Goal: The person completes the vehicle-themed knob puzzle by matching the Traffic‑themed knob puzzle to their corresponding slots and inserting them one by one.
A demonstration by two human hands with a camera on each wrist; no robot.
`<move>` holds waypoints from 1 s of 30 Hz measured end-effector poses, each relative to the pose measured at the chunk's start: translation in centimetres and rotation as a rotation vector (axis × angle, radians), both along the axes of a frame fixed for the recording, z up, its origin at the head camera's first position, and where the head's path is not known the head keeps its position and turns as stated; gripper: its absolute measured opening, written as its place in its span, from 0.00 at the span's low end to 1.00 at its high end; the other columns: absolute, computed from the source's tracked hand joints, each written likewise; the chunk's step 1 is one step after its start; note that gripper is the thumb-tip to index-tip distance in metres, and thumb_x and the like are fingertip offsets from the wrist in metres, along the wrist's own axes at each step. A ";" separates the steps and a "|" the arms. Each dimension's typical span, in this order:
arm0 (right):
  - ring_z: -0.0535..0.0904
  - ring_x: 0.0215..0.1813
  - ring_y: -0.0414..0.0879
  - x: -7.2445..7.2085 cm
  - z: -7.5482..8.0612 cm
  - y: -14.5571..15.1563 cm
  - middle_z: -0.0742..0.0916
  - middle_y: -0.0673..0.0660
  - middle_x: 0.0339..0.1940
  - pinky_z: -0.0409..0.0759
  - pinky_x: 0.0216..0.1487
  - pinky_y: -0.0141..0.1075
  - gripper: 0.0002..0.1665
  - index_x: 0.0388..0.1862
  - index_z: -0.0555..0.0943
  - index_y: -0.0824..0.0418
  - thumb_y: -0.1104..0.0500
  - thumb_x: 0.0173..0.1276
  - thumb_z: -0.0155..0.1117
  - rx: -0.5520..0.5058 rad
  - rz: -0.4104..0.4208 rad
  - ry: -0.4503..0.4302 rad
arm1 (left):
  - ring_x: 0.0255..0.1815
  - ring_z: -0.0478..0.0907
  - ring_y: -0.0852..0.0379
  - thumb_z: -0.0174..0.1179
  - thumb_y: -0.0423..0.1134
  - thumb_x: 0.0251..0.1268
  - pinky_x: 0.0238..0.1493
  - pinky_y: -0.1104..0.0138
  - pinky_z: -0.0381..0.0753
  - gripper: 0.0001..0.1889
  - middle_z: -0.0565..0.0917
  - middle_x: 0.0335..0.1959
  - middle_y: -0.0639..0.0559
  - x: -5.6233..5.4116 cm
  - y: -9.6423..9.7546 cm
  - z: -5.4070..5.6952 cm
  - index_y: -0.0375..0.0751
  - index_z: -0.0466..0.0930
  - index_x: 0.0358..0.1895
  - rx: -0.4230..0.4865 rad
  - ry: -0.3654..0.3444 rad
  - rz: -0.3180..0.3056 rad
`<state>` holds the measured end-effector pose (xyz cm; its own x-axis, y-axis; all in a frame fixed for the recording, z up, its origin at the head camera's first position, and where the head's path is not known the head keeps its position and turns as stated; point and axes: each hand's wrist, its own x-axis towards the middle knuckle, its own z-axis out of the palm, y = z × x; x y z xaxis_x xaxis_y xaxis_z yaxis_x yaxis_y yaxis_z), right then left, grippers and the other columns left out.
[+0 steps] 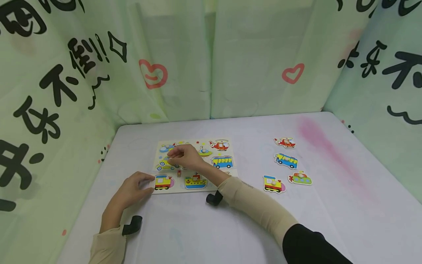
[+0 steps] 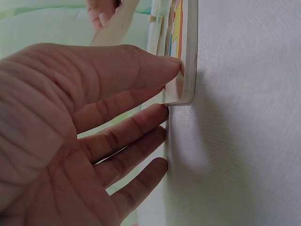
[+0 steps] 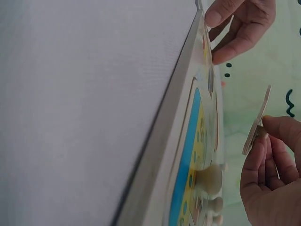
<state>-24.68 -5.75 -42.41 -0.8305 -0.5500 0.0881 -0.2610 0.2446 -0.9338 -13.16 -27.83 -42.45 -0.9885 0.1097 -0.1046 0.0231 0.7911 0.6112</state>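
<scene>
In the head view my right hand (image 1: 187,156) is over the left part of a picture puzzle board (image 1: 179,186). Its thumb and fingers pinch the small knob of a thin wooden puzzle piece (image 3: 256,126), seen edge-on and tilted above the board in the right wrist view. The picture on that piece is mostly hidden. My left hand (image 1: 133,189) rests at the board's front left corner. There its thumb (image 2: 160,70) touches the board, while the other fingers reach loosely along the side and onto the table. Beside this hand lies a train picture (image 1: 163,182).
Right of the board lie several loose pieces: a helicopter (image 1: 285,142), a bus (image 1: 286,160), a submarine (image 1: 300,178) and a train (image 1: 274,184). On the board are a boat (image 1: 196,182) and a bus (image 1: 222,161). Printed curtains (image 1: 184,55) surround the white table (image 1: 184,234).
</scene>
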 end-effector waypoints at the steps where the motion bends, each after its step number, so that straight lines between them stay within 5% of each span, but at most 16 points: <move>1: 0.80 0.37 0.38 0.0 0.0 -0.2 0.89 0.56 0.40 0.79 0.40 0.25 0.13 0.48 0.87 0.66 0.62 0.67 0.72 0.010 -0.001 0.009 | 0.66 0.73 0.34 0.68 0.33 0.63 0.69 0.40 0.71 0.20 0.80 0.59 0.35 0.0 0.0 0.0 0.31 0.82 0.58 -0.001 0.000 -0.001; 30: 0.80 0.37 0.38 -0.6 -0.7 -3.0 0.88 0.56 0.38 0.77 0.40 0.22 0.08 0.43 0.87 0.65 0.65 0.65 0.73 0.222 -0.019 0.146 | 0.63 0.75 0.33 0.68 0.31 0.62 0.67 0.40 0.72 0.19 0.81 0.55 0.34 0.2 -0.1 0.0 0.29 0.83 0.55 0.010 0.066 -0.050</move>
